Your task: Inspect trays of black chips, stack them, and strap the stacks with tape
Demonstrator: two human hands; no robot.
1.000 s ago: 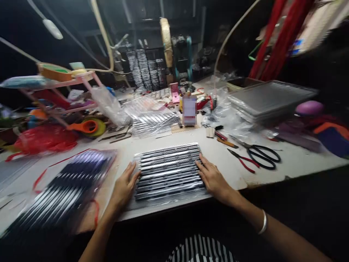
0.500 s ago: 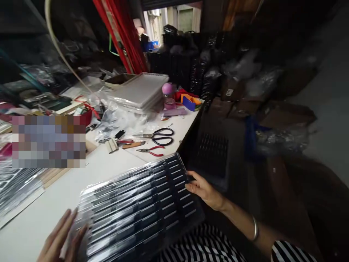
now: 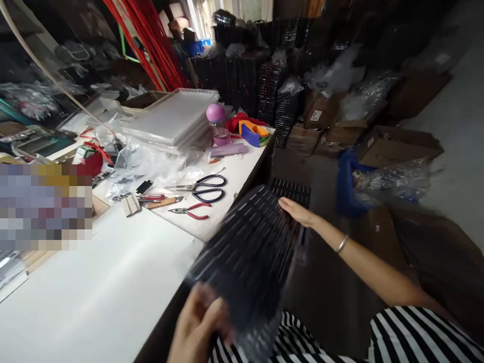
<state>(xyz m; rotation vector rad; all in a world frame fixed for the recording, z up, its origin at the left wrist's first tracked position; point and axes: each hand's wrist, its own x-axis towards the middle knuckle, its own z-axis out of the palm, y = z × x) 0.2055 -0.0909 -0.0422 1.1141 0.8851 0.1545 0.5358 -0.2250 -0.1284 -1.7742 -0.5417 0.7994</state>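
Observation:
A black plastic tray (image 3: 249, 237) with rows of narrow slots is held tilted between my two hands, past the table's front edge. My left hand (image 3: 204, 317) grips its near left end; motion blurs the fingers there. At the far right edge my right hand (image 3: 297, 212) pinches the rim, thumb on top and the other fingers hidden beneath. Another dark slotted tray (image 3: 293, 189) lies lower down, beyond the held one and partly covered by it.
On the white table (image 3: 94, 292) lie black-handled scissors (image 3: 207, 187), red-handled pliers (image 3: 192, 210), a utility knife (image 3: 164, 202) and a tape roll (image 3: 254, 133). White lidded boxes (image 3: 174, 116) stand behind. A blue crate (image 3: 346, 186) and cardboard boxes (image 3: 401, 146) sit on the floor at right.
The tray has moved off the table toward the right and turned, its far end swinging toward the lower slotted tray. Both hands moved with it, and the view shifted right.

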